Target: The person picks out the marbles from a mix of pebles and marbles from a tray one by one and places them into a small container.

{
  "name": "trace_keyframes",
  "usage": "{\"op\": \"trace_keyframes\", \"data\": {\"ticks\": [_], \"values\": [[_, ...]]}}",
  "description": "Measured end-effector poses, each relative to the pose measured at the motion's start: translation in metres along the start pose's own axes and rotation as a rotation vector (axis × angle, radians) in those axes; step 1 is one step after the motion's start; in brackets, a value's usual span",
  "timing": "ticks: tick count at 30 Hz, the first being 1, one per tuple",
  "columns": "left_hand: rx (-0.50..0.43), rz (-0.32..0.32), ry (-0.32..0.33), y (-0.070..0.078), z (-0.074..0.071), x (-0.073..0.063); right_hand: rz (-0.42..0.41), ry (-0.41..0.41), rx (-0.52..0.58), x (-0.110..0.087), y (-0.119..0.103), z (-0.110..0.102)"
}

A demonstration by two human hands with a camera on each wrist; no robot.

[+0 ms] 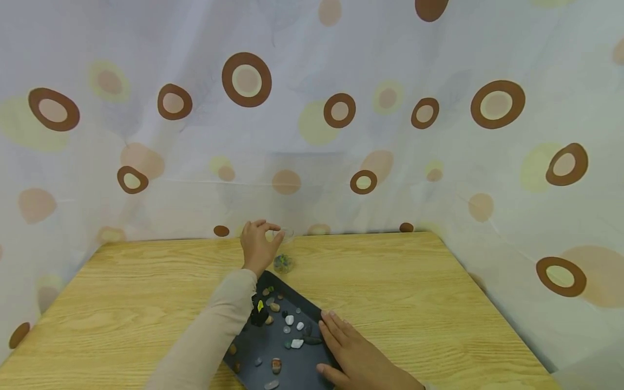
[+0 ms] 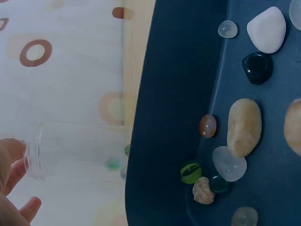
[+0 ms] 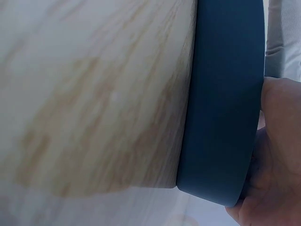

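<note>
A clear jar (image 1: pixel 283 264) with green and blue-tinted marbles at its bottom stands behind the dark tray (image 1: pixel 273 374). My left hand (image 1: pixel 258 242) is at the jar's mouth, thumb and forefinger apart beside the rim. In the left wrist view, those fingers (image 2: pixel 13 149) are right at the rim of the jar (image 2: pixel 70 150), with no stone visible between them. My right hand (image 1: pixel 353 349) rests on the tray's right edge, fingers straight and thumb over the inside. The right wrist view shows that hand (image 3: pixel 282 150) against the rim of the tray (image 3: pixel 225 103).
Scattered stones lie in the tray, among them white pebbles (image 2: pixel 267 30), tan stones (image 2: pixel 244 127) and a green striped marble (image 2: pixel 191 173). A black object with a yellow mark (image 1: pixel 259 310) is partly behind the left sleeve. The wooden table (image 1: pixel 414 292) meets a patterned cloth (image 1: pixel 312 162) behind.
</note>
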State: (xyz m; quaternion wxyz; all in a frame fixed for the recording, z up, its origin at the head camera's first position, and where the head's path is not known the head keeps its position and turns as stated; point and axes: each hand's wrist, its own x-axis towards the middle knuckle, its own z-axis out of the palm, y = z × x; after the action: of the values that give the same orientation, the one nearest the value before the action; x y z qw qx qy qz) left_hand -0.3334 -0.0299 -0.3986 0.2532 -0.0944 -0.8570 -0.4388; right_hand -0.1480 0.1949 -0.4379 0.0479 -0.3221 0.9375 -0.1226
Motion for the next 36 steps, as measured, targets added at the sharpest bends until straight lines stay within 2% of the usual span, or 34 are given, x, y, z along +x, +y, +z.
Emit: {"op": "trace_keyframes", "data": {"ticks": [6,22,29,36], "values": [[0.004,0.018,0.011,-0.002,0.000,-0.002,-0.008,0.012,-0.003,0.000,0.000,0.000],[0.017,-0.021,-0.041,-0.001,-0.002,-0.003,-0.022,0.034,-0.031,0.000,0.001,0.003],[0.042,0.043,-0.059,0.002,-0.017,-0.005,-0.015,0.022,-0.022,0.000,0.001,0.003],[0.170,0.103,-0.124,-0.009,-0.037,-0.015,-0.011,0.014,-0.013,0.000,0.001,0.003]]}}
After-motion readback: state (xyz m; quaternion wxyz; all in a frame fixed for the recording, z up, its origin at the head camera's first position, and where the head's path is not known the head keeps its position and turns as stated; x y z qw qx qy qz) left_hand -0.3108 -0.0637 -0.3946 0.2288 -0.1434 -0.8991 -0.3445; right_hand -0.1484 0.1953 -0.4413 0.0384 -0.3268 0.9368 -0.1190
